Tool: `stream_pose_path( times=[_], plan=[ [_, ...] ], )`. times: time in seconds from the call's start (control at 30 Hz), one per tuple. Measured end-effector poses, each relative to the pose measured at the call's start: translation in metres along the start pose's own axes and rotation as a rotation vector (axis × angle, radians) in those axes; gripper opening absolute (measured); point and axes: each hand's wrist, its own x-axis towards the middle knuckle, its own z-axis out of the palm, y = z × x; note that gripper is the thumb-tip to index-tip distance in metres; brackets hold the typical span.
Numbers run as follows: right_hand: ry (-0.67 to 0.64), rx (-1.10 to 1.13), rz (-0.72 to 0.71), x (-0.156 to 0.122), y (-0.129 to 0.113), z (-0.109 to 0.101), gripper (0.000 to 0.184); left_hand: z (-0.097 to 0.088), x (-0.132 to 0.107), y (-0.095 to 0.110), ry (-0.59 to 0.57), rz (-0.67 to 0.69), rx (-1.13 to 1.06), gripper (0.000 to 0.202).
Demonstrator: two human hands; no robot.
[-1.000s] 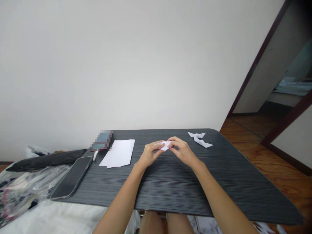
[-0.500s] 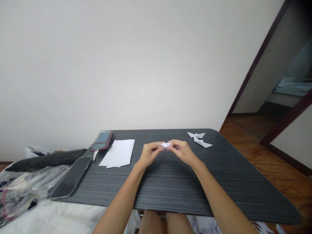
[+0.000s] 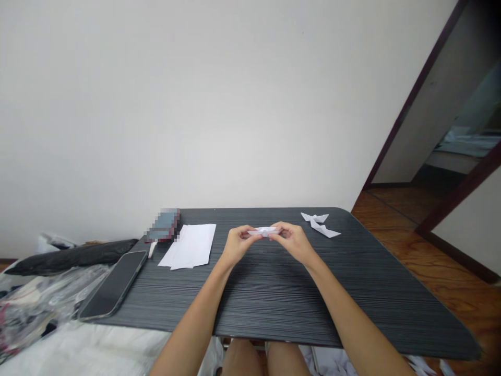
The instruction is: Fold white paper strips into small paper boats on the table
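Between my two hands is a small folded white paper boat (image 3: 265, 231), held above the dark table. My left hand (image 3: 238, 244) pinches its left end between thumb and fingers. At the other end, my right hand (image 3: 290, 240) grips it the same way. The boat's long upper edge lies roughly level, and its tips are partly covered by my fingers. Two finished-looking paper boats (image 3: 325, 228) lie touching each other at the back right of the table.
White paper sheets (image 3: 191, 245) lie left of my hands on the dark striped table (image 3: 274, 297). Behind them is a blurred-out box-like object (image 3: 164, 225). A phone (image 3: 115, 284) rests at the left edge, beside plastic bags (image 3: 58, 292). A wall stands behind.
The folded paper has turned between my fingers; its long edge now shows on top as a wider strip. Both hands stay in nearly the same place.
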Motion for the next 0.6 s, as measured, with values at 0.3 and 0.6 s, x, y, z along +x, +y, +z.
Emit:
stream_pose_path(
  times=[0.3, 0.6],
  plan=[
    [-0.029, -0.192, -0.194, 0.0005, 0.006, -0.006, 0.009, -0.0012, -0.0027, -0.0019, -0.048, 0.105, 0.148, 0.024],
    [-0.033, -0.206, -0.174, -0.0001, 0.005, -0.0051, 0.008, -0.0034, -0.0029, -0.003, -0.049, 0.203, 0.324, 0.019]
  ],
)
